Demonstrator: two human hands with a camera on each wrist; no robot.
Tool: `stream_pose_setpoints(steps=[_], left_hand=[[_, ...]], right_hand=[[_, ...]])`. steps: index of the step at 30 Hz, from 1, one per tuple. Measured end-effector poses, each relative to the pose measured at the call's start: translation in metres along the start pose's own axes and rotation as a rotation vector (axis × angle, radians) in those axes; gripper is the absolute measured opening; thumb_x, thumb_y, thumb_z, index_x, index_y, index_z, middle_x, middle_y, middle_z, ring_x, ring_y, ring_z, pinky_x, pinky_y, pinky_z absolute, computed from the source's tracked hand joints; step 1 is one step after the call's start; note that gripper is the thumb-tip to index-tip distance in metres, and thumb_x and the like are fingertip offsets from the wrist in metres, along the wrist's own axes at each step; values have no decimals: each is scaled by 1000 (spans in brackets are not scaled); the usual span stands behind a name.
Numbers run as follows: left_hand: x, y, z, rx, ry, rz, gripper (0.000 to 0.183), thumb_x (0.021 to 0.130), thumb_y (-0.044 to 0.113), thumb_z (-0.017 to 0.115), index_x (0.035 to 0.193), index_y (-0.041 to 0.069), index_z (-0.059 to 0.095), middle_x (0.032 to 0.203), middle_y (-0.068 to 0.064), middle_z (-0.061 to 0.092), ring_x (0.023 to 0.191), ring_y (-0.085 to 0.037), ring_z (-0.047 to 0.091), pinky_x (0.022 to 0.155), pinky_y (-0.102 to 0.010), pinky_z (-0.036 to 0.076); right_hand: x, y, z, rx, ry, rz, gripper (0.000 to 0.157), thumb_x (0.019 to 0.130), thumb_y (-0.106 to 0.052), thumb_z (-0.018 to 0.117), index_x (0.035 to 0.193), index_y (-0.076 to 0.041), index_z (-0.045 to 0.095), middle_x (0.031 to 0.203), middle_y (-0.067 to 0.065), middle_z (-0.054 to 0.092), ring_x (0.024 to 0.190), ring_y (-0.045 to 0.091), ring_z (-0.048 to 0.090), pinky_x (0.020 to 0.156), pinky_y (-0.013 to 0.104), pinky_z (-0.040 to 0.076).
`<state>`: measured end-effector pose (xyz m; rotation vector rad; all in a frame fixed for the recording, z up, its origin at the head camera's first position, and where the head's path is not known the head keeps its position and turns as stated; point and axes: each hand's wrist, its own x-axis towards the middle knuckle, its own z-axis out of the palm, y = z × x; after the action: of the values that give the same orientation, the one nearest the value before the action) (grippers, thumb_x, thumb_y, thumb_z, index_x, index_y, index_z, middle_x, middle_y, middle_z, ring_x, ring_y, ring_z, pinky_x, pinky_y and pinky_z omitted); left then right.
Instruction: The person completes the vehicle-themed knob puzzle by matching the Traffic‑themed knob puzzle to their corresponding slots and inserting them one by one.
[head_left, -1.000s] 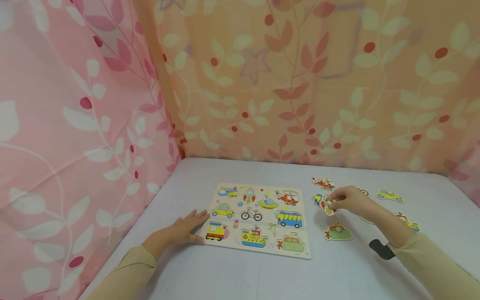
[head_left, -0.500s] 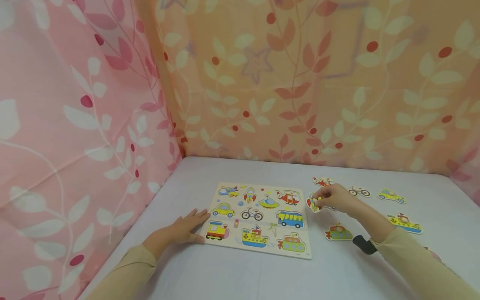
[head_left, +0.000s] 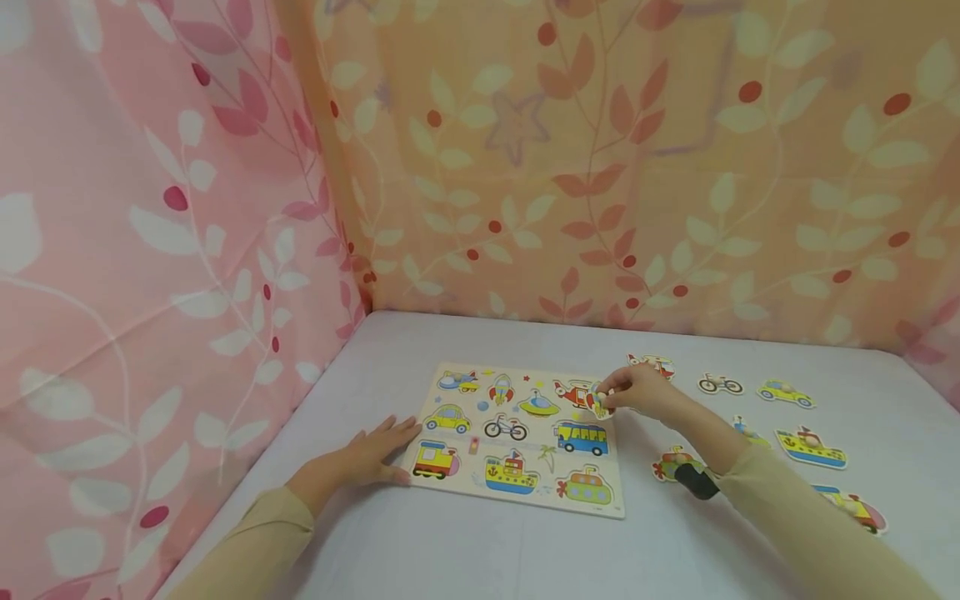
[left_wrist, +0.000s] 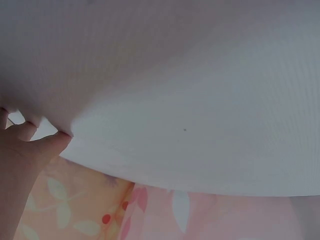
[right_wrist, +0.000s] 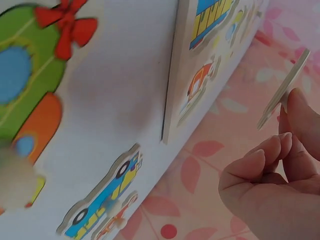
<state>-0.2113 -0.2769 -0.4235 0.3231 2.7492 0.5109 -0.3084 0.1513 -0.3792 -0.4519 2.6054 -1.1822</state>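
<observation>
My right hand (head_left: pixel 648 393) pinches a wooden rocket puzzle piece (head_left: pixel 598 402) over the right edge of the puzzle board (head_left: pixel 543 496). The rocket overlaps the printed helicopter in the head view. From the right wrist, the same piece (right_wrist: pixel 286 90) shows edge-on between thumb and fingers, raised off the board. My left hand (head_left: pixel 371 454) lies by the board's left edge, fingers spread, fingertips right at the rim. The board carries pictures of vehicles, among them a rocket, a bus and a train.
Loose knobbed pieces lie right of the board: helicopter (head_left: pixel 654 364), bicycle (head_left: pixel 721 383), car (head_left: pixel 786 393), boat (head_left: pixel 810 448), train (head_left: pixel 862 510) and submarine (head_left: pixel 667 463). A bus piece (right_wrist: pixel 102 200) shows in the right wrist view. Floral curtains (head_left: pixel 487 208) border the white table (head_left: pixel 480 558).
My right hand has carried the rocket piece leftward from among the loose pieces to the board's right edge. The left hand has stayed in place.
</observation>
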Motion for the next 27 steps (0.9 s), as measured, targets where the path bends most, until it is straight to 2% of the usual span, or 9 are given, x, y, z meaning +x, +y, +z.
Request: stream_pose_setpoints(steps=[8,13,21,27], left_hand=[[-3,0,3,-3,-9,4,87,81,42,75,152,14,33,160,-8,23,146,-39,7,109,-69,6],[-2,1,0,-3,10,11,87,81,41,76,152,14,34,160,-8,24,147,-38,7,109,-69,6],[-3,2,-1,6,4,6,87,81,41,76,152,14,34,159,-8,24,147,-38,8,109,-69,7],[-2,2,0,6,8,1,88,81,43,75,152,15,33,160,-7,24,147,-37,7,109,-68,7]], right_hand=[[9,-5,17,29,-13,3,16,87,-8,72,100,1,71,79,2,67,81,20,54,71,31,44],[15,-8,22,37,12,7,17,87,-7,72,101,2,71,80,4,67,80,20,53,69,30,43],[19,-19,32,64,15,47,18,88,-6,71,103,2,71,84,6,66,79,20,55,69,29,46],[29,-22,35,72,36,57,19,88,-8,71,104,2,70,85,6,66,80,20,53,65,27,44]])
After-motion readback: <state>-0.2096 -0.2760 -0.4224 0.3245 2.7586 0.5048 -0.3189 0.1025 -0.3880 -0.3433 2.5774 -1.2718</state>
